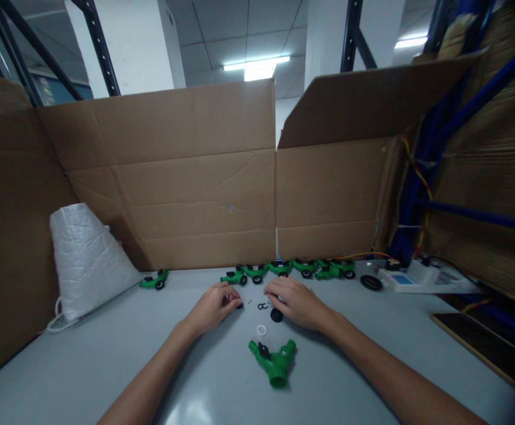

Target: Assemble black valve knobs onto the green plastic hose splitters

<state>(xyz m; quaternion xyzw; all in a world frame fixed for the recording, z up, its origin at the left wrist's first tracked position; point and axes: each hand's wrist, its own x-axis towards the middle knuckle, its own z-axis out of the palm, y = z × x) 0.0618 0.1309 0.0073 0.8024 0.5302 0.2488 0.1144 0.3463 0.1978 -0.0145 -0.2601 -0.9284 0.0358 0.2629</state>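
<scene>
A small black piece (239,305) sat at the fingertips of the left hand (213,308), whose fingers were curled in and pinched on it just above the bench (107,354). It was too small to make out in detail. By its look it was light and probably rubbery or plastic, so it would be easy to flick away or drop. A fingertip pinch on its edges would suit it better than a full grip.

Just beside it lay a pair of thin black rings (262,306), flat on the bench between the two hands. They looked soft and limp. They would likely need a fingernail or a roll of the fingertip to lift.

The right hand (299,304) rested palm down with its fingers bent toward those rings. I could not tell whether it held anything.

Close under that hand stood a black knob (276,315), and nearer the person lay a white ring (261,329). Nearer again was a green Y-fitting (275,363), which looked like stiff moulded plastic, light, and easiest to hold by its trunk.

Farther back, a row of green fittings (292,268) lined the foot of the cardboard wall (186,177), and a lone green fitting (154,280) lay apart to the left beside a white bag (87,260). A black hoop (371,282) and a white box (410,277) lay to the right.
</scene>
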